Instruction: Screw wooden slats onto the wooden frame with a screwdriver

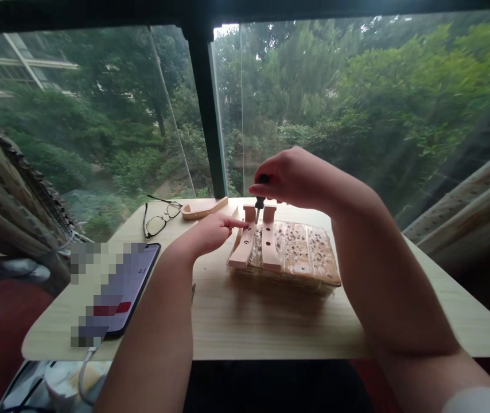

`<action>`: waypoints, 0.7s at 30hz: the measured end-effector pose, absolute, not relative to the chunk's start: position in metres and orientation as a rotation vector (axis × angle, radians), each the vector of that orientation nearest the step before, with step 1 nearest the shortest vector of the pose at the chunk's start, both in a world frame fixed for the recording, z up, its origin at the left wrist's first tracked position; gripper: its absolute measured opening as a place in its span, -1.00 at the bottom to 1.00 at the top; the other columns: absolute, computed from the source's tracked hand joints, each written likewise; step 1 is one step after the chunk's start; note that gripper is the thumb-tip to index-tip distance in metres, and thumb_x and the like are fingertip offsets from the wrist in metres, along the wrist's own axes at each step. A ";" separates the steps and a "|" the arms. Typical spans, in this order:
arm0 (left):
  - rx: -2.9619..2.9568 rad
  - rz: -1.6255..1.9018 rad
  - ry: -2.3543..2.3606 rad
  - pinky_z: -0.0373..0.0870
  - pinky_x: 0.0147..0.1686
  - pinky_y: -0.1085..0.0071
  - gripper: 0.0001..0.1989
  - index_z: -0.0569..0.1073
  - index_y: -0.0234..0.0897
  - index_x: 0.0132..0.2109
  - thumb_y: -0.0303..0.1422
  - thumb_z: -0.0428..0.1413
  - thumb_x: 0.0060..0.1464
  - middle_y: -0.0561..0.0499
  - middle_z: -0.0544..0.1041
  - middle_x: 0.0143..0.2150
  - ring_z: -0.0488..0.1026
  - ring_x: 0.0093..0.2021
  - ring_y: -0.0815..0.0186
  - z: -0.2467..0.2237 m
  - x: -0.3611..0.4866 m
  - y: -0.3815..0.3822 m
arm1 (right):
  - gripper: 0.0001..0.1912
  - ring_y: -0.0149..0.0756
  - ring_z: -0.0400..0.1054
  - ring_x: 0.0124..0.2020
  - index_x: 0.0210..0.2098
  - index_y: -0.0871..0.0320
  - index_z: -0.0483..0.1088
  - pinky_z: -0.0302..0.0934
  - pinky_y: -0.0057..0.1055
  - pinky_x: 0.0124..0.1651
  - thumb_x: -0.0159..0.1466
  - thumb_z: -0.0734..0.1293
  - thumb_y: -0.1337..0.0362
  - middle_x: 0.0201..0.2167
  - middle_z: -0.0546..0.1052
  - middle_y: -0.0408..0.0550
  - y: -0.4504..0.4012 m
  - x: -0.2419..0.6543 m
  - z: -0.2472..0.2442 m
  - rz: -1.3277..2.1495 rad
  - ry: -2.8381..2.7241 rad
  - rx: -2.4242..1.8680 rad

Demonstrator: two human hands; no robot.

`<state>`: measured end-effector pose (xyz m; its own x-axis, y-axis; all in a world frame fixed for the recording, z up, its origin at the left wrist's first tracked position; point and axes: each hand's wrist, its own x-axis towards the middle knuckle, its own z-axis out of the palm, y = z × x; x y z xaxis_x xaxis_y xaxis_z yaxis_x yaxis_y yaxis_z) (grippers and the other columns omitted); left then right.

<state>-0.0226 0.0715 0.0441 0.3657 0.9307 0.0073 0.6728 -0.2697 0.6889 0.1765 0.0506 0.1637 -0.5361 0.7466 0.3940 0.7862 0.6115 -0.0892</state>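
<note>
My right hand (286, 178) is closed around the black handle of a screwdriver (260, 202). The tool stands nearly upright, its shaft pointing down beside a pale wooden piece (240, 252) with dark round holes or screw heads in it. Against that piece's upper part rests the outstretched index finger of my left hand (214, 234), whose other fingers are curled. A second, similar wooden piece (271, 255) lies alongside to the right. Both sit on a plastic-wrapped brown block (303, 249) full of small holes. Exactly where the screwdriver's tip touches is too small to tell.
A curved wooden part (204, 210) lies at the table's back edge, with eyeglasses (156, 223) to its left. A phone (131, 292), partly pixelated, has a white cable (85, 373) running off the front of the pale table (271, 338). Windows stand behind, curtains at both sides.
</note>
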 end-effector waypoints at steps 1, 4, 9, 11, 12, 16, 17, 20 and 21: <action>2.030 0.569 1.378 0.36 -0.25 0.36 -0.46 0.62 -0.17 -0.05 -0.53 -0.05 -0.16 -0.02 0.57 -0.39 0.44 -0.37 0.24 0.045 -0.022 0.071 | -0.80 -0.48 0.16 -0.58 -0.47 0.17 0.54 -0.02 -0.42 -0.43 0.20 0.34 0.21 -0.65 0.37 -0.19 0.051 0.177 0.160 -0.132 -2.459 -1.239; 2.009 0.568 1.408 0.33 -0.18 0.34 -0.47 0.63 -0.14 -0.08 -0.54 -0.04 -0.16 -0.02 0.57 -0.37 0.44 -0.33 0.23 0.049 -0.019 0.066 | -0.80 -0.49 0.20 -0.60 -0.40 0.15 0.54 0.00 -0.43 -0.43 0.23 0.31 0.22 -0.63 0.42 -0.19 0.054 0.179 0.151 -0.022 -2.514 -1.220; 2.024 0.490 1.509 0.31 -0.20 0.36 -0.44 0.62 -0.14 -0.04 -0.54 -0.07 -0.14 -0.01 0.55 -0.42 0.45 -0.31 0.21 0.056 -0.016 0.059 | -0.77 -0.53 0.14 -0.63 -0.38 0.16 0.53 -0.02 -0.46 -0.47 0.25 0.30 0.17 -0.64 0.39 -0.22 0.056 0.180 0.150 -0.001 -2.438 -1.115; 2.026 0.485 1.510 0.31 -0.21 0.36 -0.42 0.60 -0.13 -0.01 -0.55 -0.08 -0.14 -0.01 0.56 -0.41 0.46 -0.30 0.20 0.058 -0.015 0.058 | -0.73 -0.53 0.10 -0.63 -0.40 0.16 0.52 -0.03 -0.45 -0.46 0.26 0.29 0.13 -0.66 0.35 -0.23 0.056 0.181 0.150 -0.047 -2.393 -1.103; 2.031 0.488 1.503 0.31 -0.21 0.37 -0.42 0.59 -0.13 0.00 -0.55 -0.08 -0.13 -0.01 0.56 -0.40 0.46 -0.30 0.20 0.058 -0.015 0.057 | -0.73 -0.53 0.09 -0.63 -0.40 0.16 0.52 -0.03 -0.44 -0.46 0.27 0.29 0.13 -0.67 0.34 -0.23 0.056 0.181 0.150 -0.061 -2.385 -1.105; 2.068 0.506 1.485 0.31 -0.21 0.38 -0.42 0.58 -0.14 0.03 -0.55 -0.09 -0.10 -0.02 0.56 -0.39 0.47 -0.29 0.21 0.057 -0.016 0.057 | -0.73 -0.51 0.13 -0.64 -0.42 0.17 0.51 -0.02 -0.44 -0.46 0.28 0.27 0.15 -0.69 0.34 -0.23 0.058 0.181 0.147 -0.005 -2.431 -1.121; 2.070 0.502 1.490 0.31 -0.20 0.37 -0.42 0.58 -0.15 0.03 -0.55 -0.08 -0.10 -0.02 0.56 -0.38 0.47 -0.29 0.21 0.057 -0.016 0.058 | -0.73 -0.51 0.15 -0.65 -0.42 0.17 0.50 -0.01 -0.44 -0.46 0.28 0.27 0.16 -0.69 0.35 -0.23 0.058 0.180 0.146 0.027 -2.450 -1.121; 2.062 0.478 1.504 0.31 -0.17 0.37 -0.44 0.59 -0.16 0.01 -0.55 -0.07 -0.09 -0.02 0.58 -0.36 0.47 -0.26 0.20 0.056 -0.015 0.058 | -0.74 -0.51 0.21 -0.66 -0.43 0.19 0.49 0.02 -0.45 -0.47 0.28 0.28 0.19 -0.68 0.39 -0.21 0.059 0.175 0.143 0.094 -2.486 -1.132; 2.061 0.472 1.500 0.31 -0.15 0.37 -0.44 0.58 -0.17 0.02 -0.56 -0.07 -0.09 -0.02 0.58 -0.35 0.47 -0.25 0.20 0.056 -0.015 0.057 | -0.74 -0.50 0.22 -0.66 -0.43 0.20 0.48 0.02 -0.46 -0.47 0.28 0.28 0.19 -0.68 0.40 -0.20 0.058 0.174 0.142 0.106 -2.490 -1.140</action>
